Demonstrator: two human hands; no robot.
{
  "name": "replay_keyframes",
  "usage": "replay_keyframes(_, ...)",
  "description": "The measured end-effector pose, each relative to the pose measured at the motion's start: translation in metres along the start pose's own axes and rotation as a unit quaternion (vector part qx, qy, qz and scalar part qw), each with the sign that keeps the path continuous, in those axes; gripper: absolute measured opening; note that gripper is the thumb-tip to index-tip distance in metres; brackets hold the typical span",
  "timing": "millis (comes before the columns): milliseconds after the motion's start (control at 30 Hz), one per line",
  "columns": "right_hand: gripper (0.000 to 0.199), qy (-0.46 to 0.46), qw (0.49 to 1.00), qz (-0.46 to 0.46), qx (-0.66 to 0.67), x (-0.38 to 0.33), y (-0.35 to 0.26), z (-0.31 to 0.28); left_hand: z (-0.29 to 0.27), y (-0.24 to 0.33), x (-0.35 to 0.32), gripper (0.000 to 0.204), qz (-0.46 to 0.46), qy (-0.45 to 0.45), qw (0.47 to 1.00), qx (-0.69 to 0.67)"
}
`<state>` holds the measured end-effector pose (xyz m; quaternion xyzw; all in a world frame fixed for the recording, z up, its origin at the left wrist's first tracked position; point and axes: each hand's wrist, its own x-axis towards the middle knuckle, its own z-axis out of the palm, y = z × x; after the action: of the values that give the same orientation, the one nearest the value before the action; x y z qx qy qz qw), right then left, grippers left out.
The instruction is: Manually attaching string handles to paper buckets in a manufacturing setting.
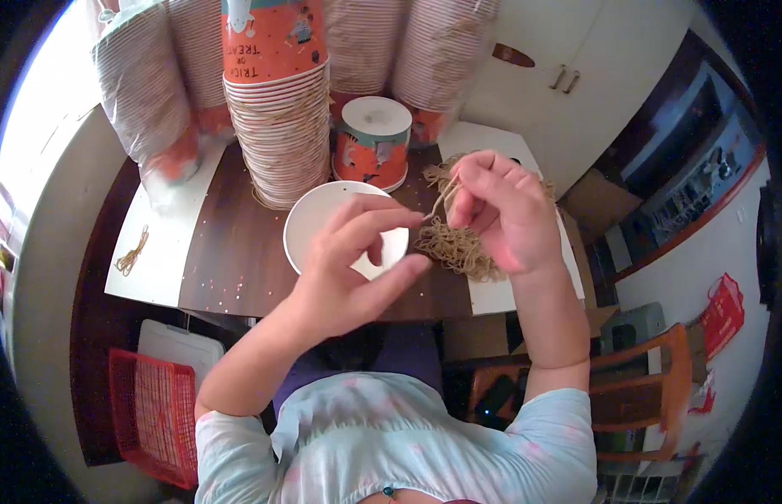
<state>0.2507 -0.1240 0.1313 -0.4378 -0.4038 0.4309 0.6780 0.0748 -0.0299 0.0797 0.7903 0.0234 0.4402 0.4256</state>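
Observation:
Above the table's near half, my right hand (509,210) is closed, pinching a short length of tan cord (446,198) between thumb and fingertips. The cord hangs toward my left hand (345,265), which is open with thumb and fingers apart; its fingertips are right at the cord's lower end, and whether they touch is hard to tell. Below my left hand sits a round white bucket (303,227), its pale inside facing up and a small dark hole near the rim. A tangled heap of tan cord (460,252) lies beneath my right hand.
A tall stack of orange printed paper buckets (282,139) rises behind the white bucket. One upside-down bucket (372,147) stands beside it. Plastic-wrapped bucket stacks (147,84) line the back. A small cord bundle (132,252) lies at left. A red basket (156,412) is below the table.

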Motion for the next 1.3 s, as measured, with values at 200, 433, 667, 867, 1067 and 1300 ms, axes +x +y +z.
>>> replay_keyframes(200,0.016,-0.013,1.000,-0.007,-0.023,-0.025,-0.002,0.020,0.006,0.018,0.004,0.019,0.015,-0.047,0.999,-0.004)
replay_keyframes(433,0.011,0.058,0.995,-0.080,-0.019,-0.039,-0.003,-0.001,-0.003,0.016,-0.030,0.007,-0.059,-0.099,0.991,-0.063)
replay_keyframes(667,0.009,-0.044,0.994,0.040,-0.091,-0.053,-0.010,0.010,0.002,0.037,-0.012,0.023,-0.156,-0.125,0.966,-0.164)
replay_keyframes(867,0.009,-0.004,0.959,-0.072,-0.275,-0.072,-0.026,0.007,-0.013,0.045,-0.016,0.009,-0.237,-0.191,0.928,-0.214)
replay_keyframes(1067,0.007,0.053,0.962,-0.140,-0.229,-0.075,-0.021,-0.039,-0.041,0.013,-0.075,0.009,-0.324,-0.242,0.877,-0.261)
replay_keyframes(1300,0.008,0.074,0.977,-0.007,-0.198,-0.087,0.037,-0.073,-0.053,-0.003,-0.104,0.010,-0.424,-0.166,0.832,-0.318)
